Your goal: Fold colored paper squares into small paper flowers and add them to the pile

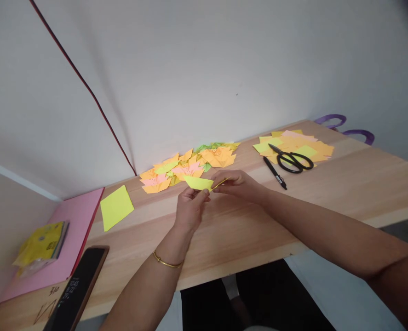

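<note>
Head view: the fingers (204,196) of the left hand (188,211) and right hand (243,185) pinch a folded yellow paper (197,183) over the middle of the worktop (245,234). It should be very light and bendy — easy to crease or tear — so its edges look best to hold. Folded papers (221,157) lie by the far wall (190,69), scissors (295,164) far right, a phone (81,285) near left.

Scissors (292,159) lie on loose sheets (319,147), right of the folded papers (190,170). At left, a packet (44,241) rests on what seems a folder (80,210), beside a phone (77,286).
</note>
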`<state>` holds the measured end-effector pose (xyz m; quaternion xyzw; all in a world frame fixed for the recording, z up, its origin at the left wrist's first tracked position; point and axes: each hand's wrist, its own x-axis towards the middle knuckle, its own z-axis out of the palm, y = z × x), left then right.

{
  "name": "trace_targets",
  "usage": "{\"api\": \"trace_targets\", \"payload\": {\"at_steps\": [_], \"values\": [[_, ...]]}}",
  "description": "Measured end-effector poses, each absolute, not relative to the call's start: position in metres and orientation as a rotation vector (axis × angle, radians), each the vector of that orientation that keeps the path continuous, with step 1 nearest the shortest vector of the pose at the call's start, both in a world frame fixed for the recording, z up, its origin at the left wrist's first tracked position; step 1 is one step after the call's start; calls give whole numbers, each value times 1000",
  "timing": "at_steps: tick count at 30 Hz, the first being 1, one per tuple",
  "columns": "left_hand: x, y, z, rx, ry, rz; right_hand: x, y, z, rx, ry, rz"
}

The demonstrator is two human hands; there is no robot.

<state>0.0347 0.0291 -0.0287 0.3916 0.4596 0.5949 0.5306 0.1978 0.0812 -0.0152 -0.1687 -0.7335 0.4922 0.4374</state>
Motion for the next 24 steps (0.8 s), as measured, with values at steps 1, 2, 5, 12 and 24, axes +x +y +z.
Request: {"api": "trace_targets", "payload": {"at_steps": [1, 2, 5, 12, 24], "values": [[35, 28, -28, 961, 1122, 1429, 196, 81, -17, -427, -1782, 1274], [36, 27, -27, 989, 1149, 1439, 195, 81, -19, -444, -1742, 1318], [36, 25, -25, 1059, 1204, 1454, 193, 81, -26, -514, -1656, 1389], [35, 27, -30, 971, 1101, 1433, 196, 83, -26, -510, -1654, 1434], [42, 29, -28, 814, 1121, 1436, 186, 72, -21, -780, -1695, 1248]]}}
